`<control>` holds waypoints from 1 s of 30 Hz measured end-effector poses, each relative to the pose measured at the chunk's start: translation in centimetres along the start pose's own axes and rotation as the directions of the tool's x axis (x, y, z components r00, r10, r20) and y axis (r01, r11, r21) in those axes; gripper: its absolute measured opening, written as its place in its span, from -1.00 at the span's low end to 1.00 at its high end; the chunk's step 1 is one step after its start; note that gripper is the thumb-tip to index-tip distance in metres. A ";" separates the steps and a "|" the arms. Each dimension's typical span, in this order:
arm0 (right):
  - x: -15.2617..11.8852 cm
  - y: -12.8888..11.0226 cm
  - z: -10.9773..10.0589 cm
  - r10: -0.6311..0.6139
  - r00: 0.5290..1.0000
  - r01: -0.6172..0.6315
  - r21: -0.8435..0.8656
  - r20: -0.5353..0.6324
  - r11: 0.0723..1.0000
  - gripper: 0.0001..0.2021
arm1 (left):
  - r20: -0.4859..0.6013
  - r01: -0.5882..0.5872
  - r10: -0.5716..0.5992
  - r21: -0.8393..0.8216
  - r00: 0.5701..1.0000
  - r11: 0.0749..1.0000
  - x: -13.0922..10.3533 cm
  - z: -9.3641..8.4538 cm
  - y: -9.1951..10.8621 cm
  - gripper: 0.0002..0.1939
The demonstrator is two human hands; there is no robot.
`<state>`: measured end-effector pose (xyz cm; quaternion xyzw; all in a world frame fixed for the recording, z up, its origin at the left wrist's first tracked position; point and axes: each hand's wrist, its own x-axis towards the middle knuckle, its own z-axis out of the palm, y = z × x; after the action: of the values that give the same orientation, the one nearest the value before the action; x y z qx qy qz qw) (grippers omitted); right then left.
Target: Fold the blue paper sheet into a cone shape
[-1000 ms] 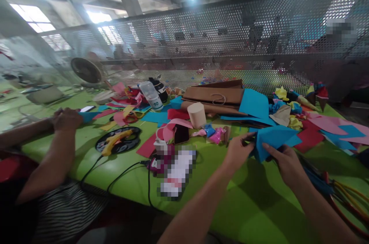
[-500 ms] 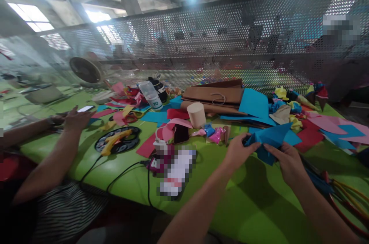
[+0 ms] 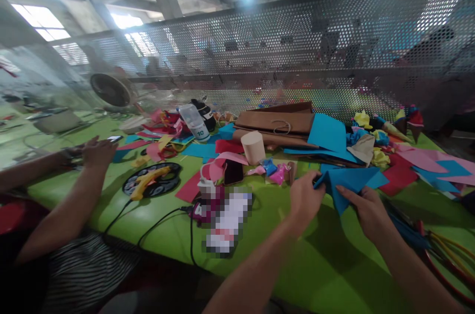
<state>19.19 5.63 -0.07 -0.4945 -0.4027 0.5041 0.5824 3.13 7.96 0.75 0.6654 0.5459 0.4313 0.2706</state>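
A folded piece of blue paper (image 3: 347,183) is held above the green table (image 3: 274,235), right of centre. My left hand (image 3: 307,197) grips its left edge, fingers curled round the fold. On the right side, my right hand (image 3: 365,207) pinches the paper between thumb and fingers, the thumb lying on the face towards me. The paper comes to a point at the bottom. Small blue and pink wrapped pieces (image 3: 276,173) lie left of my left hand, near a beige cylinder (image 3: 253,148).
Brown folded paper (image 3: 274,123) lies behind. A phone (image 3: 228,225), cables and a yellow glue gun (image 3: 150,180) on a black palette lie left. Scissors (image 3: 445,254) are at the right edge. Another person's hands (image 3: 94,153) hold a phone at far left.
The blue paper has turned a little and looks flatter, its tip pointing further right. My left hand has turned, its thumb no longer stretched across the paper. The other person's phone has tilted.
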 end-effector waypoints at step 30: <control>-0.1 0.1 0.2 0.059 0.996 -0.049 0.148 -0.063 0.988 -0.64 | 0.185 -0.108 0.141 -0.177 0.973 0.978 0.2 0.7 0.2 -0.79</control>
<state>18.97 5.55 -0.11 -0.4780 -0.3313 0.5310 0.6163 3.86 8.15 0.62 0.7129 0.4356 0.4235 0.3502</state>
